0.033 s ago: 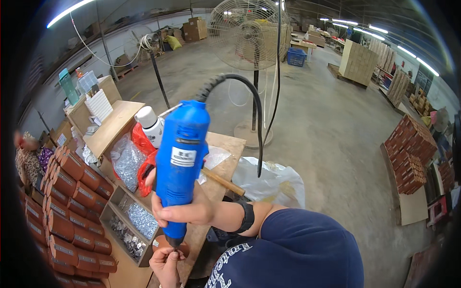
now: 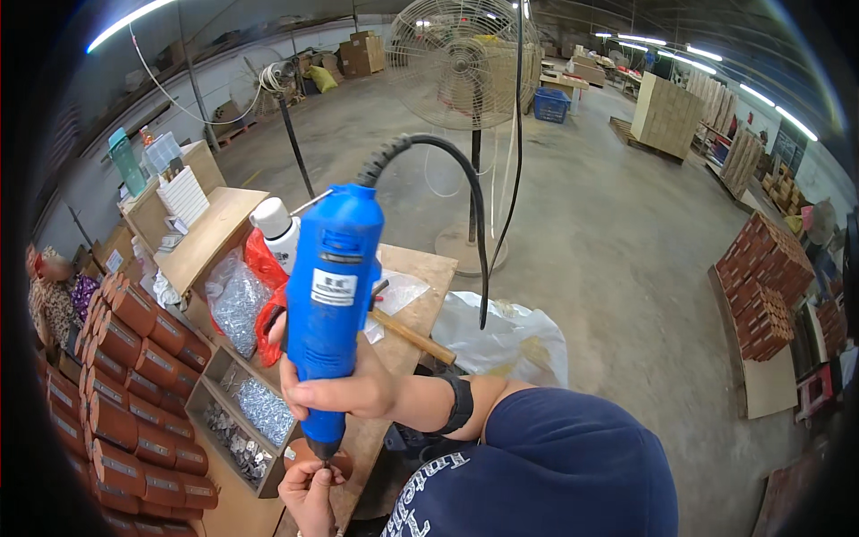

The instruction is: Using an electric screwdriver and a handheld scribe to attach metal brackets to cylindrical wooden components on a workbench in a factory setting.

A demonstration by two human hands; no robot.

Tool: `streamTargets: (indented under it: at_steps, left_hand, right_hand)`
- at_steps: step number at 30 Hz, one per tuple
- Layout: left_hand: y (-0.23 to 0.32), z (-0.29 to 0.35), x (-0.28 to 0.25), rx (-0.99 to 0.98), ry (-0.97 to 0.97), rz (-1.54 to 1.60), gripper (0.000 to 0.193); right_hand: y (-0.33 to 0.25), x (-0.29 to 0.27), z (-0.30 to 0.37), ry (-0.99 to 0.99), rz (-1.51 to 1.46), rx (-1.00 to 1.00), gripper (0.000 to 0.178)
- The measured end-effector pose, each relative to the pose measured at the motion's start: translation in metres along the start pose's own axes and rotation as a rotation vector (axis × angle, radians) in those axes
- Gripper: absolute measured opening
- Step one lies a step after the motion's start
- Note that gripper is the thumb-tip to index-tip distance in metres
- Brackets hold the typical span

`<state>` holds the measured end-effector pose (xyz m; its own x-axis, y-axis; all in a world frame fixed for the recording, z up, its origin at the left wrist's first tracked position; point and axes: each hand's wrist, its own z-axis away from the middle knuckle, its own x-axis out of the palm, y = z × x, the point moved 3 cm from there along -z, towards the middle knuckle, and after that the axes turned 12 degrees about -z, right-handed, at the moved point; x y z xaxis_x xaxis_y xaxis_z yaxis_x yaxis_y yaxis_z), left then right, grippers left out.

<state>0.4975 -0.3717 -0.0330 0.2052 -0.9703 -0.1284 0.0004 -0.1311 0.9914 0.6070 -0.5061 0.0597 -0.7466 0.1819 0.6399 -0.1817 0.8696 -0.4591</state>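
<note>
Driver (image 2: 333, 313) near-upright just right of the tray (image 2: 271, 476), your right hand (image 2: 344, 392) gripping it low, left hand (image 2: 307, 494) pinched at its nose (image 2: 324, 447), anything held there hidden; likely hard, smooth, cord-tugged (image 2: 481, 206) and top-heavy, so best clasped around mid-body.

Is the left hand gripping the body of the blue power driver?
No, the right hand grips the blue power driver around its body; the left hand is at its tip.
</note>
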Motion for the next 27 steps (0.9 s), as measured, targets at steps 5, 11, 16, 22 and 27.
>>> streamTargets:
  at_steps: [5,11,16,22,27]
  left_hand:
    - [-0.031,-0.006,-0.007,0.121,0.064,0.101,0.010]
    - [-0.034,-0.007,-0.003,0.073,0.017,0.001,0.007]
    - [-0.042,-0.011,-0.003,0.037,-0.006,0.074,0.008]
    - [-0.015,-0.008,0.003,0.006,-0.102,0.036,0.009]
    - [-0.014,-0.004,0.005,0.024,-0.059,-0.075,0.011]
  right_hand:
    - [0.004,-0.003,-0.004,0.158,0.071,-0.032,0.040]
    - [0.007,-0.001,-0.004,0.086,0.156,0.057,0.048]
    - [0.005,0.002,-0.003,-0.072,0.111,0.106,0.049]
    - [0.004,0.001,-0.007,0.040,0.132,0.047,0.049]
    - [-0.005,-0.004,-0.004,0.125,0.145,-0.022,0.044]
